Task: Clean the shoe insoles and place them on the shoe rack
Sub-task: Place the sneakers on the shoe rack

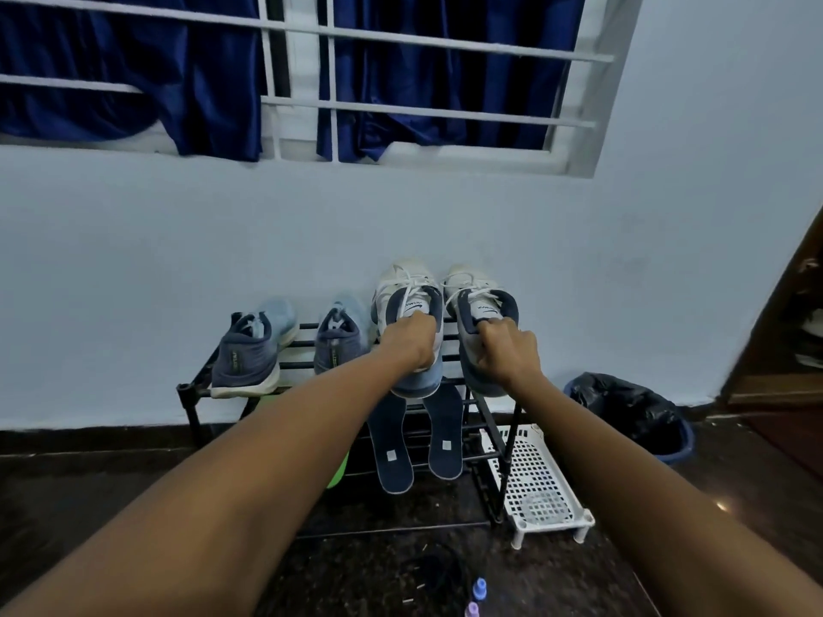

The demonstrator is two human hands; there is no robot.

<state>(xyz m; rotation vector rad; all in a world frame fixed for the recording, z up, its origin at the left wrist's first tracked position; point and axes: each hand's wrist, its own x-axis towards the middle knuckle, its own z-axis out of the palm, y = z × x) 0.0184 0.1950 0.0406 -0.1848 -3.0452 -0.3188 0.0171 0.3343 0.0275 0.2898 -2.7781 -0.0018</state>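
Gripping the heel collars of two white shoes (409, 300) on the shoe rack (294, 365), both hands (412, 345) curl tight above two navy insoles (392, 443).

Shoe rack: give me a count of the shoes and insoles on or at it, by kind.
Blue shoes: 2
White shoes, one gripped in the left hand, one in the right hand: 2
Navy insoles: 2
Total: 6

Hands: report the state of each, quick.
Left hand: grips the left white shoe at its heel.
Right hand: grips the right white shoe at its heel.
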